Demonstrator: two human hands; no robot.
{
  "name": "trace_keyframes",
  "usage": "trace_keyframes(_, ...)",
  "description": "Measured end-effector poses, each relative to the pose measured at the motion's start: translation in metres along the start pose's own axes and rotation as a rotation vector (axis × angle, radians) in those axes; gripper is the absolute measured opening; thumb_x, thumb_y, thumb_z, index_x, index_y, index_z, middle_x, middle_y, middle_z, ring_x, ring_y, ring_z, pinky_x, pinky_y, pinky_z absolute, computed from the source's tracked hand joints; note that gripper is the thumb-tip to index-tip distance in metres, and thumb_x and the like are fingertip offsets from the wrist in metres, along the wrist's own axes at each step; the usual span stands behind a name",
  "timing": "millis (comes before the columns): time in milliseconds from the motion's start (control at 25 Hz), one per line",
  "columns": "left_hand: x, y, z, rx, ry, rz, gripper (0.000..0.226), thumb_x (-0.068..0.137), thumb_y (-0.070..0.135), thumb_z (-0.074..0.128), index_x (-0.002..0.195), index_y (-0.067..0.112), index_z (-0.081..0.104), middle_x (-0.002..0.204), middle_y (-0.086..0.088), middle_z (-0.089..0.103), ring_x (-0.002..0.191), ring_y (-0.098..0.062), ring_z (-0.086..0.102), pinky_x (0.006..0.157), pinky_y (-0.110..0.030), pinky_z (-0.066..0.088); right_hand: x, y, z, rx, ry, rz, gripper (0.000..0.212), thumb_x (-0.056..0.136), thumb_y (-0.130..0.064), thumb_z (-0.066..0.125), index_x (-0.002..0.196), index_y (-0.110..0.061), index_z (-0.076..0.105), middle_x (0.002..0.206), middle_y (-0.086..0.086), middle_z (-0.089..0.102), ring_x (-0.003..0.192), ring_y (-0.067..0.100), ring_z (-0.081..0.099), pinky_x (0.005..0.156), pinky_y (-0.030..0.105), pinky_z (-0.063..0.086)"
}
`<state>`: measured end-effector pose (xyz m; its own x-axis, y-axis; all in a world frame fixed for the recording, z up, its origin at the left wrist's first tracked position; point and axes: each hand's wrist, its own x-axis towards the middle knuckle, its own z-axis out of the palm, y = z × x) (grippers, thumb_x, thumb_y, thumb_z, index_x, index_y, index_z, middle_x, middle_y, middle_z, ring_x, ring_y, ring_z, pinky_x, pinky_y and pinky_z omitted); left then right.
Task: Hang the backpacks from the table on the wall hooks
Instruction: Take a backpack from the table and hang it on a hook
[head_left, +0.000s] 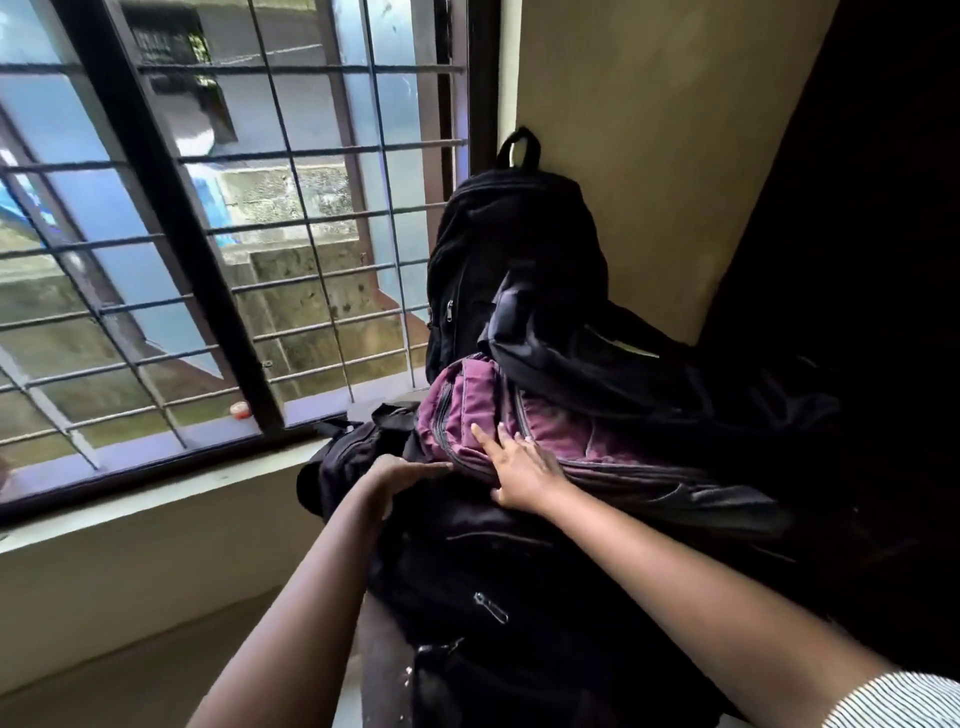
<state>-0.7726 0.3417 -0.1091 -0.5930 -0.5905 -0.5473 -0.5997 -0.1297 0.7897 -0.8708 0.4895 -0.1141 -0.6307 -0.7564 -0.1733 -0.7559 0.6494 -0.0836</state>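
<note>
Pressing flat on the purple backpack (571, 434), the right hand (524, 467) lies released, fingers spread over its ribbed fabric and dark zips. The left hand (410, 470) reaches in with straight fingers touching the same bag's lower seam, gripping nothing. One purple bag lies in a heap of soft black ones: an upright backpack (514, 249) with a loop handle against the yellow wall, a draped backpack (639, 364) over the purple, and a front backpack (493, 571) with metal zip pulls. All sit on the table (376, 660) beside the barred window (234, 234).
</note>
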Motion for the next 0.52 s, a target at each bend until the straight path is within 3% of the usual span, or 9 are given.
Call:
trace_keyframes(120,-0.011,-0.027,0.019,-0.184,0.174,0.028,0.115,0.031,0.051,0.09,0.123,-0.004,0.049,0.103,-0.011,0.067,0.087,-0.022,0.066,0.07,-0.033,0.058,-0.004,0.02,0.004,-0.085,0.086,-0.162,0.082,0.084,-0.004,0.048,0.149,-0.026,0.004,0.153,0.021,0.024,0.126,0.036,0.048,0.103,0.043,0.042)
trace_keyframes(160,-0.012,-0.036,0.027,-0.291,0.195,0.017,0.116,0.027,0.052,0.089,0.122,-0.002,0.051,0.106,-0.013,0.067,0.09,-0.024,0.067,0.073,-0.036,0.06,-0.004,0.025,0.005,-0.092,0.123,-0.207,0.08,0.082,-0.001,0.043,0.149,-0.025,0.006,0.151,0.021,0.03,0.12,0.036,0.054,0.098,0.044,0.047)
trace_keyframes(280,-0.035,-0.043,0.055,-0.639,0.199,-0.043,0.063,0.061,0.025,0.085,0.111,-0.003,0.059,0.085,-0.011,0.065,0.07,-0.021,0.063,0.046,-0.025,0.055,-0.006,0.03,0.006,-0.096,0.197,-0.283,0.077,0.082,0.001,0.038,0.149,-0.025,0.01,0.145,0.015,0.044,0.109,0.033,0.062,0.088,0.044,0.053)
trace_keyframes(360,-0.045,-0.038,0.063,-0.751,0.251,-0.036,0.049,0.069,0.009,0.079,0.111,-0.005,0.057,0.079,-0.013,0.064,0.062,-0.022,0.06,0.035,-0.022,0.049,-0.014,0.029,0.0,-0.048,0.211,-0.286,0.076,0.082,0.0,0.038,0.149,-0.027,0.012,0.137,0.013,0.053,0.106,0.033,0.063,0.087,0.045,0.053)
trace_keyframes(520,-0.102,-0.044,0.066,-0.8,0.277,0.065,0.014,0.074,-0.003,0.069,0.086,0.002,0.063,0.07,-0.012,0.071,0.046,-0.015,0.066,0.04,-0.019,0.051,-0.049,0.047,-0.04,0.066,0.163,-0.315,0.073,0.083,-0.007,0.045,0.146,-0.035,0.021,0.122,0.016,0.063,0.109,0.035,0.06,0.092,0.041,0.047)
